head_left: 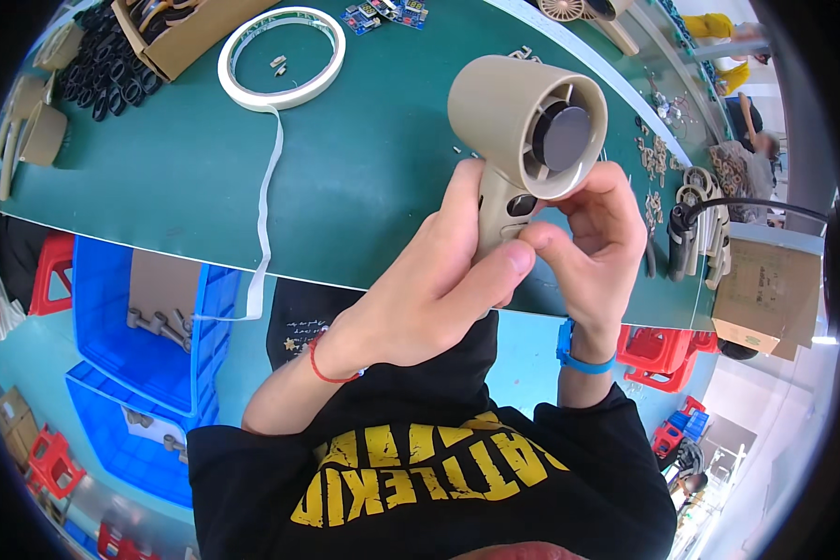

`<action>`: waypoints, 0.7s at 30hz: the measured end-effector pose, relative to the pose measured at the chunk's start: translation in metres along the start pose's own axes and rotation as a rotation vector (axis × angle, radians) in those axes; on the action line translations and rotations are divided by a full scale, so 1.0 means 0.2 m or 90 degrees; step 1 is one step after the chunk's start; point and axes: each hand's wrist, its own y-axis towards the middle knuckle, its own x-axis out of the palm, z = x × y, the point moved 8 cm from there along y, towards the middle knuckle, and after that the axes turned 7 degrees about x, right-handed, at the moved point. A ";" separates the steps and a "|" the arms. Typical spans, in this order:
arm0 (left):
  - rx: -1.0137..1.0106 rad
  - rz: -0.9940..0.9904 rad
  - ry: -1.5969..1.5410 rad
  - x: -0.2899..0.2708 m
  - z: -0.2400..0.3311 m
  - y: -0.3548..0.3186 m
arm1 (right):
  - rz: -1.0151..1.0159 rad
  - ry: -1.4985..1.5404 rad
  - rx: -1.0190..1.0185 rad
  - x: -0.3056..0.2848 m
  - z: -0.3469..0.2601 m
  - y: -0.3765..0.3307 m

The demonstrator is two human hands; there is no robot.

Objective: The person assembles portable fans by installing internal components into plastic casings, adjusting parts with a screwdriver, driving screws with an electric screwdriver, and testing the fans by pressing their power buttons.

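A beige handheld fan (495, 107) is tilted up above the near edge of the green table, its round head toward the far side with a dark disc in the middle. My left hand (420, 289) is closed around its handle, the thumb lying along the front. My right hand (593, 238) has its fingers curled beside the upper handle, thumb and index finger meeting the fan near a dark oval button (521, 204). Whether a small part is between those fingertips is hidden.
A roll of white tape (238, 95) trails a strip over the table edge. Around it are black rings (112, 70), a cardboard box (163, 61), small circuit boards (383, 14) and fan housings (42, 135). Blue bins (205, 345) stand left; more fans (719, 233) and a carton (765, 289) right.
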 end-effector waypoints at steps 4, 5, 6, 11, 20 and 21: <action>-0.005 -0.022 0.025 0.01 0.00 0.00 | -0.023 0.027 0.000 0.00 0.01 0.00; -0.002 -0.016 0.023 0.00 0.00 0.00 | -0.024 0.013 0.004 0.00 0.01 0.00; 0.001 -0.010 0.020 0.00 0.00 0.00 | -0.021 0.013 0.004 0.00 0.01 0.00; -0.023 0.008 -0.058 0.02 0.01 -0.01 | -0.044 0.110 0.010 0.01 0.03 -0.01; -0.027 0.014 -0.066 0.02 0.00 0.00 | -0.042 0.166 0.011 0.03 0.01 -0.05; -0.030 0.011 -0.066 0.02 0.00 0.00 | -0.037 0.155 0.011 0.03 0.01 -0.05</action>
